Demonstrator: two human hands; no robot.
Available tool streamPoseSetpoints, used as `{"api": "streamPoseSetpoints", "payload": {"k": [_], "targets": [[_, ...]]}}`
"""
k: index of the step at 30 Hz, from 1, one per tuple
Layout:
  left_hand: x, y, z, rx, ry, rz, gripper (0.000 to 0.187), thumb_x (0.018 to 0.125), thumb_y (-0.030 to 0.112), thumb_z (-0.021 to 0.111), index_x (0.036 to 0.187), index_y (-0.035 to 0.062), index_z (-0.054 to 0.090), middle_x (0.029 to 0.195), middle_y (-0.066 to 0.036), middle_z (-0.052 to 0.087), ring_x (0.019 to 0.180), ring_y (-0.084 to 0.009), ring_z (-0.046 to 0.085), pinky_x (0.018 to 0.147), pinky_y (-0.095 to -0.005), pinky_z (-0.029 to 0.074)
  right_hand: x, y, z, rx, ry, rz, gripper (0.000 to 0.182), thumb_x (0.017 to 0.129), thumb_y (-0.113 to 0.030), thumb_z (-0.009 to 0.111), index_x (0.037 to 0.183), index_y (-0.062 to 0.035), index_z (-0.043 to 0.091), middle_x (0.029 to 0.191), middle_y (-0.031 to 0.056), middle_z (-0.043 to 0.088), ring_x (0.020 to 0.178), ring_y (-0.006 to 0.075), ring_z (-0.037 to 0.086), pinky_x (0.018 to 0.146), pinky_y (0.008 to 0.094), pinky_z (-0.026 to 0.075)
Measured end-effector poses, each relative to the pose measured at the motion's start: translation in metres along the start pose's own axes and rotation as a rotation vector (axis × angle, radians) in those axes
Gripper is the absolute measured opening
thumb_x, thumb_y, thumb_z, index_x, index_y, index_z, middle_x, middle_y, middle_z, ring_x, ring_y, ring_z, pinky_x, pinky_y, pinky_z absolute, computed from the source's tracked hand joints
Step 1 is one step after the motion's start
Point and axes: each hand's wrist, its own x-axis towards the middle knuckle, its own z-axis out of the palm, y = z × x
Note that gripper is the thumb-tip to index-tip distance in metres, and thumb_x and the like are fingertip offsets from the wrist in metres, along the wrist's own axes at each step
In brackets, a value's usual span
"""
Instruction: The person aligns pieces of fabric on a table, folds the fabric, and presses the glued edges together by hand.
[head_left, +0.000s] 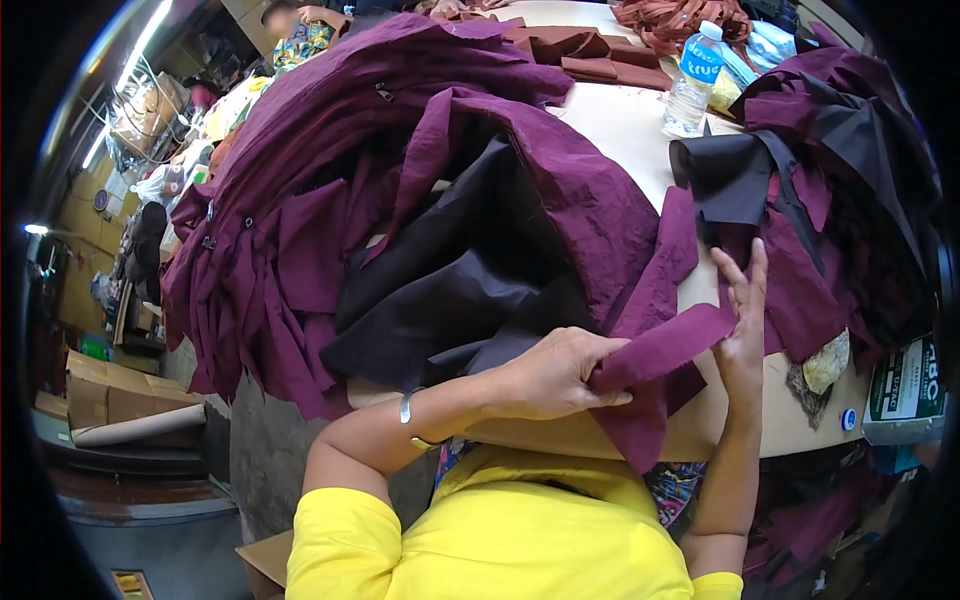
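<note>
My left hand (562, 374) is closed on a purple fabric strip (668, 345), gripping it between thumb and fingers. The strip's far end rises to the right and meets the palm side of my right hand (742, 318). That hand is upright with its fingers apart; whether its thumb presses on the strip is hidden. Under the strip, more purple fabric (640, 425) hangs over the table's front edge. Beyond my left hand lies a big heap of purple cloth (330, 130) with black fabric (470, 290) in its middle. Small zipper pulls (249, 223) show on the heap.
On the right, another purple and black cloth pile (850, 150) covers the table (610, 115). A water bottle (697, 80) stands at the back, near brown fabric pieces (590, 55). A blue cap (848, 419) lies by the right edge. Another person (295, 35) is at the far left.
</note>
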Motion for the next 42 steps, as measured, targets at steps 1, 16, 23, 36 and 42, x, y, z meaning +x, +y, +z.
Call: {"api": "streamPoseSetpoints", "payload": {"k": [1,16,23,36,42], "targets": [[-0.001,0.009,-0.003,0.056,-0.01,0.029,0.033,0.078,0.014,0.069,0.108,0.0045,0.058,0.089,-0.014,0.062,0.076,-0.0282,0.057,0.073,-0.0328,0.044,0.004,0.003,0.001,0.133,-0.016,0.058,0.081,0.074,0.002,0.059,0.143,-0.0097,0.019,0.114,0.0112,0.055,0.105,0.0172,0.052,0.092,0.0298,0.041],[0.006,-0.003,0.001,0.212,0.114,-0.009,0.023,0.077,0.02,0.068,0.095,0.0077,0.062,0.08,-0.014,0.064,0.074,-0.0332,0.061,0.065,-0.038,0.045,0.013,-0.012,-0.025,0.191,-0.052,0.097,0.062,0.086,-0.006,0.055,0.142,-0.0094,0.027,0.086,-0.004,0.051,0.076,0.0029,0.047,0.073,0.0169,0.039],[0.007,-0.006,-0.005,0.045,0.067,-0.113,0.03,0.078,0.012,0.069,0.105,0.0012,0.06,0.087,-0.012,0.067,0.074,-0.0161,0.063,0.071,-0.0289,0.048,0.009,0.014,-0.034,0.455,-0.128,0.233,0.071,0.081,-0.009,0.065,0.141,-0.0094,0.028,0.101,0.0017,0.059,0.092,0.0074,0.056,0.085,0.0217,0.044],[0.036,0.01,0.0,-0.114,0.106,-0.023,0.078,0.071,0.014,0.072,0.136,0.0,0.031,0.135,-0.016,0.04,0.126,-0.0238,0.039,0.106,-0.0316,0.027,0.031,-0.041,-0.033,0.368,-0.068,-0.013,0.069,0.077,0.002,0.06,0.138,-0.0003,0.03,0.124,0.0035,0.047,0.087,0.0043,0.052,0.079,0.0168,0.041],[0.036,0.002,-0.003,-0.219,0.104,-0.184,0.062,0.072,0.006,0.07,0.126,-0.0016,0.041,0.118,-0.009,0.052,0.109,-0.0145,0.048,0.097,-0.0266,0.036,0.035,-0.017,-0.035,0.355,-0.081,0.118,0.066,0.076,0.005,0.059,0.137,-0.0061,0.036,0.092,-0.0037,0.055,0.078,0.0024,0.048,0.071,0.0131,0.039]]}}
